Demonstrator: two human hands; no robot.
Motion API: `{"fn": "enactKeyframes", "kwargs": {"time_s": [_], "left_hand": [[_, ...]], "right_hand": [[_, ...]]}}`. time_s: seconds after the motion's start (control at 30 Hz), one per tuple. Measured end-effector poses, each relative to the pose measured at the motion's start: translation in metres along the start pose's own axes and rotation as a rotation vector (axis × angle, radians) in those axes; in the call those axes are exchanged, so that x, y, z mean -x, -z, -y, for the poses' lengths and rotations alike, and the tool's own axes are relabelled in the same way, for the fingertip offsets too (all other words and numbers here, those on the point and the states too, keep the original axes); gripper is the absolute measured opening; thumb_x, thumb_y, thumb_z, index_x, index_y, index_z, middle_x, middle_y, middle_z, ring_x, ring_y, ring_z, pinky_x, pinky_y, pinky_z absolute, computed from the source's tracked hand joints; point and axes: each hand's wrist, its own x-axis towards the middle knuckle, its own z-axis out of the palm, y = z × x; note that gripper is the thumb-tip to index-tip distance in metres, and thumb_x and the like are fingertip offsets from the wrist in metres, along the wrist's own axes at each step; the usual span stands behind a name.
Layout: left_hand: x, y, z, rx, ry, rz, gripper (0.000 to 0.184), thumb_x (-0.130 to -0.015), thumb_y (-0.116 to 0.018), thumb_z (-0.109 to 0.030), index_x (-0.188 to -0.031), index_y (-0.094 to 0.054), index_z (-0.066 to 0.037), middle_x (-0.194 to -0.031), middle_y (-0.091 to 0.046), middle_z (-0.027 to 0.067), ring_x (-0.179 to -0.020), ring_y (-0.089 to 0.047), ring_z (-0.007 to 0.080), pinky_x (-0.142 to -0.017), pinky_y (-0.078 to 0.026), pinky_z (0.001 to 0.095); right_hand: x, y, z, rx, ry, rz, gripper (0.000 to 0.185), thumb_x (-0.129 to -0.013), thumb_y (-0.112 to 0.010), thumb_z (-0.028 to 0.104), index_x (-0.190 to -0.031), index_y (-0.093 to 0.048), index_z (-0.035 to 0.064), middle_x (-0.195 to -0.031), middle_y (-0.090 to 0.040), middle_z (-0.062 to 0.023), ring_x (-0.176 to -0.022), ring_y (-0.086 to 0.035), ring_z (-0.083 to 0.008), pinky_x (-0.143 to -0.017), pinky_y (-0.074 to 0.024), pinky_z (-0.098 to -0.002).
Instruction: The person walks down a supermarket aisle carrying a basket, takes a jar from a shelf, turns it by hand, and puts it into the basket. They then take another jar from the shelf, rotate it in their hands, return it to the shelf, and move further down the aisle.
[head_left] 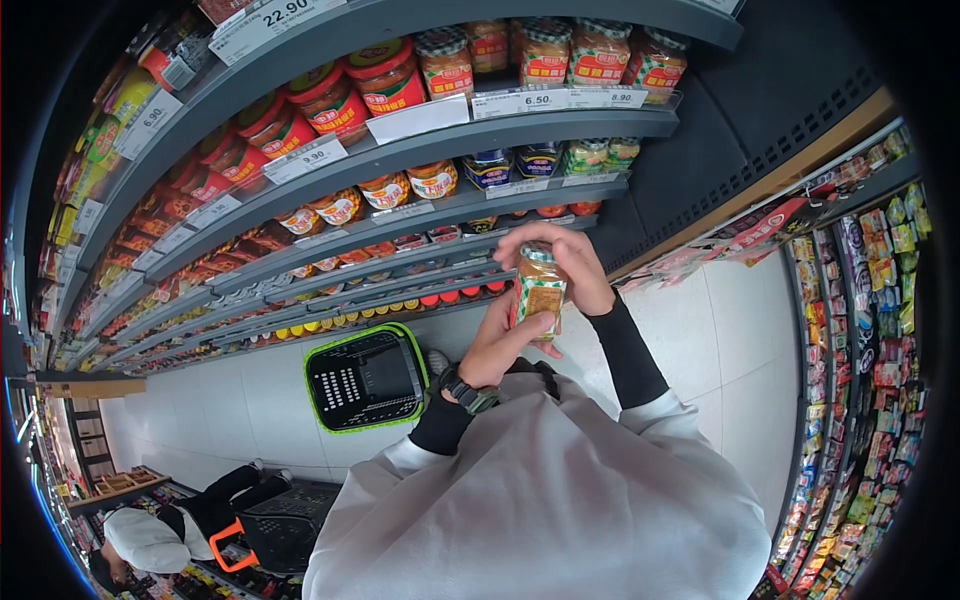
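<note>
A small glass jar of brownish food, with a green-checked lid and a printed label, is held upright in front of my chest. My left hand grips its lower part, with the thumb across the front near the base. Curved around the lid end from above and the right is my right hand. A watch sits on my left wrist. Jars of similar look stand on the upper shelf ahead.
Curved grey shelves with jars and price tags rise ahead. A black basket with a green rim stands on the floor to my left. Lower left, another person is near a dark cart with an orange handle. Packets line the right.
</note>
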Motion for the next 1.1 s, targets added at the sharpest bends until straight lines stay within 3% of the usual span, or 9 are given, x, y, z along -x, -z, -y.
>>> {"fn": "enactKeyframes", "kwargs": {"time_s": [0.07,0.17,0.3,0.33,0.43,0.53,0.93,1.07,1.1], "left_hand": [[0.001,0.001,0.0,0.021,0.056,0.017,0.039,-0.09,-0.047,-0.033,-0.111,-0.046,-0.001,-0.085,-0.056,0.01,-0.064,-0.056,0.0158,-0.064,-0.054,0.0365],[0.001,-0.001,-0.001,0.326,0.154,0.123,0.053,-0.091,-0.036,-0.048,-0.114,-0.045,0.0,-0.087,-0.057,0.0117,-0.063,-0.058,0.0192,-0.064,-0.054,0.0371],[-0.002,-0.003,-0.005,0.758,0.262,0.251,0.071,-0.089,-0.022,-0.061,-0.118,-0.042,0.0,-0.091,-0.057,0.0138,-0.063,-0.059,0.0246,-0.064,-0.054,0.0374],[-0.003,0.0,0.001,0.92,0.268,0.333,0.07,-0.089,-0.025,-0.061,-0.122,-0.041,0.0,-0.101,-0.057,0.0164,-0.067,-0.06,0.0258,-0.065,-0.054,0.0375],[0.0,-0.002,0.01,1.084,0.264,0.301,0.071,-0.089,-0.026,-0.061,-0.125,-0.04,-0.002,-0.114,-0.055,0.0188,-0.072,-0.059,0.0245,-0.068,-0.053,0.0376],[0.001,-0.003,0.014,1.166,0.236,0.303,0.071,-0.088,-0.027,-0.062,-0.126,-0.041,-0.003,-0.124,-0.05,0.0193,-0.074,-0.058,0.0229,-0.07,-0.053,0.0372],[-0.001,0.002,0.023,1.137,0.251,0.273,0.07,-0.088,-0.028,-0.062,-0.125,-0.043,-0.004,-0.126,-0.05,0.0177,-0.069,-0.058,0.0206,-0.068,-0.052,0.0345],[0.002,-0.003,0.017,1.108,0.299,0.204,0.07,-0.087,-0.028,-0.064,-0.118,-0.046,-0.004,-0.106,-0.058,0.0133,-0.066,-0.056,0.0192,-0.062,-0.05,0.0327],[0.004,-0.005,0.015,1.106,0.318,0.196,0.07,-0.086,-0.029,-0.065,-0.116,-0.046,-0.004,-0.098,-0.058,0.0115,-0.064,-0.056,0.0187,-0.059,-0.049,0.0319]], "right_hand": [[-0.003,0.005,0.002,0.342,0.067,0.028,0.028,-0.089,-0.046,0.025,-0.094,-0.058,-0.0006,-0.088,-0.059,-0.0085,-0.08,-0.057,-0.0146,-0.072,-0.0444,-0.0263],[-0.006,0.019,-0.002,0.317,-0.149,0.068,0.024,-0.087,-0.045,0.018,-0.081,-0.055,-0.0036,-0.078,-0.055,-0.0082,-0.076,-0.055,-0.0152,-0.068,-0.044,-0.0279],[-0.008,0.013,-0.028,0.054,-0.303,-0.027,0.031,-0.086,-0.039,0.024,-0.075,-0.052,-0.0016,-0.072,-0.052,-0.0054,-0.072,-0.05,-0.0143,-0.07,-0.0397,-0.0265],[-0.007,0.013,-0.04,-0.059,-0.346,0.005,0.033,-0.088,-0.036,0.028,-0.075,-0.05,0.0002,-0.073,-0.05,-0.0056,-0.072,-0.048,-0.0146,-0.072,-0.0376,-0.0258],[-0.001,0.006,-0.052,-0.487,-0.478,0.022,0.031,-0.088,-0.037,0.029,-0.079,-0.048,0.0016,-0.076,-0.048,-0.0063,-0.073,-0.046,-0.0145,-0.071,-0.0374,-0.0263],[0.005,0.003,-0.053,-0.612,-0.534,-0.009,0.028,-0.09,-0.038,0.028,-0.083,-0.048,0.0025,-0.079,-0.048,-0.0065,-0.074,-0.046,-0.0143,-0.071,-0.0375,-0.0268],[0.013,0.007,-0.065,-0.67,-0.603,-0.141,0.023,-0.087,-0.046,0.025,-0.084,-0.051,0.0027,-0.08,-0.052,-0.0059,-0.078,-0.05,-0.0152,-0.076,-0.0391,-0.0273],[0.013,0.007,-0.064,-0.658,-0.643,-0.146,0.027,-0.087,-0.044,0.027,-0.081,-0.051,0.0018,-0.078,-0.053,-0.0063,-0.077,-0.05,-0.0147,-0.074,-0.0393,-0.0264],[0.014,0.007,-0.061,-0.477,-0.545,-0.134,0.028,-0.087,-0.044,0.027,-0.08,-0.051,0.0018,-0.078,-0.053,-0.0063,-0.075,-0.051,-0.0147,-0.073,-0.0395,-0.0262]]}}
